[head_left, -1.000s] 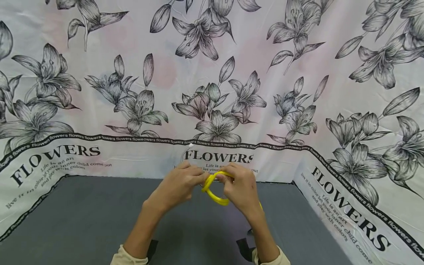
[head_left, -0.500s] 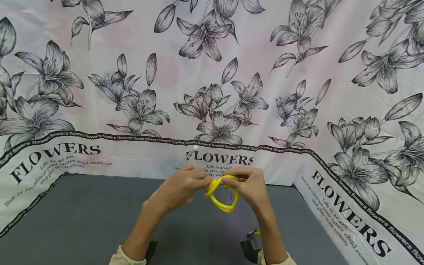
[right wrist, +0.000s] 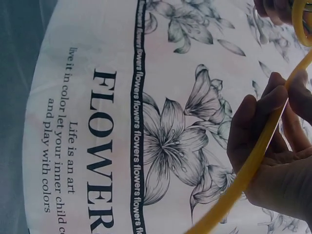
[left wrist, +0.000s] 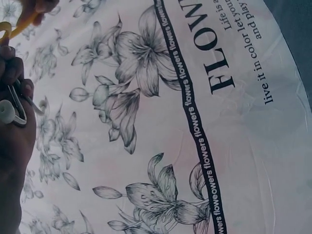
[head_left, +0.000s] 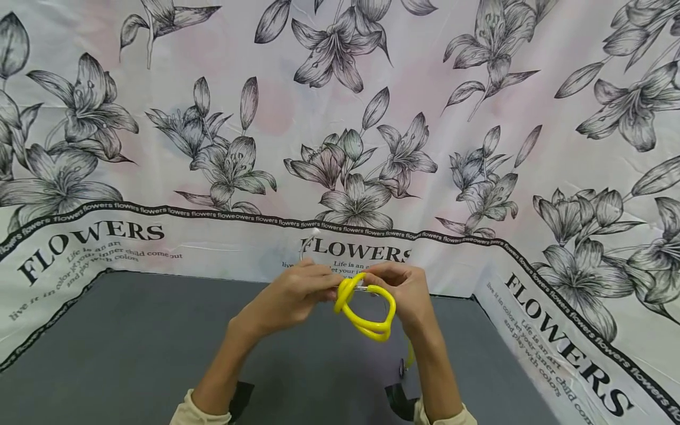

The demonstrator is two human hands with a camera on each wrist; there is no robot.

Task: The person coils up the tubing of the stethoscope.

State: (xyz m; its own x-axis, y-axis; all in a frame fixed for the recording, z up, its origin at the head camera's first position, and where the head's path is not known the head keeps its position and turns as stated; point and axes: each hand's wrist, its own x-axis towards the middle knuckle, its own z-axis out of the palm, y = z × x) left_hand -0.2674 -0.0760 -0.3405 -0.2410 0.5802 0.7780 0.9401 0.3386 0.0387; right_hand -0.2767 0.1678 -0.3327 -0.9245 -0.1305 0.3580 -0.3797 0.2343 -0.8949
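Note:
A stethoscope with yellow tubing (head_left: 378,333) is held up between both hands over the table. My left hand (head_left: 289,298) pinches it where the metal ear tubes meet the yellow tube. A white ear tip (left wrist: 7,111) and bent metal tube stick out past that hand in the left wrist view. The tubing is wound into a loop, with a crossing beside the left fingertips. My right hand (head_left: 409,292) pinches the tubing at the loop's right side. In the right wrist view, a yellow length (right wrist: 234,190) runs down across the palm. The round chest piece (head_left: 402,368) dangles beside the right forearm.
A dark grey table (head_left: 159,336) lies beneath the hands. White flower-printed cloth (head_left: 340,147) stands behind it and along both sides. Dark straps (head_left: 399,401) show near both cream sleeves (head_left: 199,410).
My right hand has shifted right, and more of the yellow loop shows between the hands. The chest piece, mostly hidden at first, now hangs in view. My left hand keeps nearly the same place.

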